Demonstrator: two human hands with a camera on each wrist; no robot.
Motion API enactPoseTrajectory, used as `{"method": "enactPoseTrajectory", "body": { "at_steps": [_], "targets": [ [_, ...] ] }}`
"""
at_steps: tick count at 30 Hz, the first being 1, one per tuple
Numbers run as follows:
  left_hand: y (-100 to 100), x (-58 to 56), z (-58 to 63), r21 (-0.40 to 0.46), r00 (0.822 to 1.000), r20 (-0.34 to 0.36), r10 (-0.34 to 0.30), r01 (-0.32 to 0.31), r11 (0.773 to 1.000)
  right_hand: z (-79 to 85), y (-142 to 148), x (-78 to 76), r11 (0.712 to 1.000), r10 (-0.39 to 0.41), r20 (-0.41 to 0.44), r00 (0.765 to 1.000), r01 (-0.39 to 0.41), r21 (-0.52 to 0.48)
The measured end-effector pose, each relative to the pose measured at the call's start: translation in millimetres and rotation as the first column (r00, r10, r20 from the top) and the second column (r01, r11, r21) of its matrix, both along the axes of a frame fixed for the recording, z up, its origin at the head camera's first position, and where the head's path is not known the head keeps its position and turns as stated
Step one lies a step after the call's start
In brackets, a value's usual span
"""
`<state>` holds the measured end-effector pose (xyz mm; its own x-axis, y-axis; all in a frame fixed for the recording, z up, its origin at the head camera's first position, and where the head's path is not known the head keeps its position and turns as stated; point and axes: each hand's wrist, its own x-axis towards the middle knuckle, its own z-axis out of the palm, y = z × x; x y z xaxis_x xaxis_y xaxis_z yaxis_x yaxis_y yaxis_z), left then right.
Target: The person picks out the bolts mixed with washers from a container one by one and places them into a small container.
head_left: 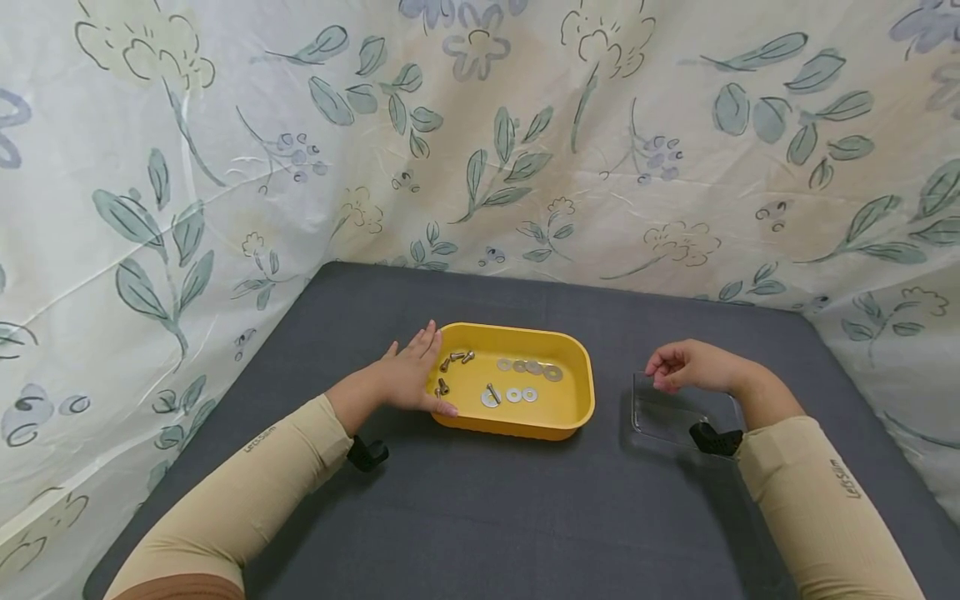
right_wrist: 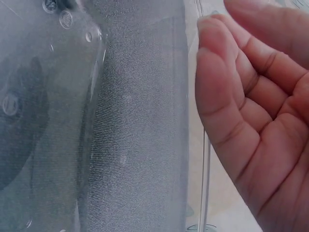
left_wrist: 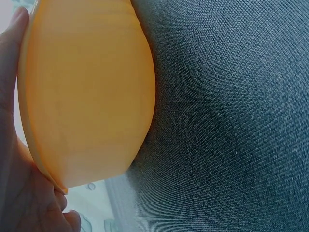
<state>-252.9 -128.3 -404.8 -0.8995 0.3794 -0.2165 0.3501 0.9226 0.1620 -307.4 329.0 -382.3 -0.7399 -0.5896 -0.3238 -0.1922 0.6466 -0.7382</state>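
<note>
My left hand (head_left: 408, 375) rests on the left end of a yellow tray (head_left: 555, 421), fingers straight along the rim and thumb over the near edge. In the left wrist view, the tray's outer wall (left_wrist: 91, 96) stands beside the palm. Inside lie several small screws (head_left: 443, 386) at the left and several flat washers (head_left: 533, 367) towards the right. One more screw (head_left: 492, 392) lies across a large washer (head_left: 489, 401) near the front. My right hand (head_left: 697, 365) hovers by the far-left corner of a clear plastic box (head_left: 660, 429), its fingers loosely bent, thumb apart, nothing between them.
A dark grey cloth (head_left: 510, 508) covers the table under both containers. Patterned fabric (head_left: 480, 150) hangs behind the table and along its sides. A black wrist strap (head_left: 367, 454) shows under the left forearm, and another (head_left: 712, 437) overlaps the clear box.
</note>
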Motion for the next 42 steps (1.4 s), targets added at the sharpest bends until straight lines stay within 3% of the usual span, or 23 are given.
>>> {"method": "enactPoseTrajectory", "body": {
  "at_steps": [7, 28, 42],
  "targets": [
    [-0.1, 0.3, 0.5, 0.01, 1.0, 0.0, 0.001, -0.001, 1.0, 2.8, 0.4, -0.2, 1.0, -0.018, 0.02, 1.0, 0.018, -0.007],
    [-1.0, -0.3, 4.1, 0.003, 1.0, 0.007, -0.001, 0.001, 1.0, 30.6, -19.1, -3.9, 0.993, -0.115, -0.107, 0.988, 0.11, -0.052],
    [-0.5, 0.8, 5.1, 0.017, 1.0, 0.018, -0.006, 0.006, 1.0, 49.6, -59.4, -10.6, 0.995, -0.078, -0.269, 0.96, 0.057, -0.086]
  ]
}}
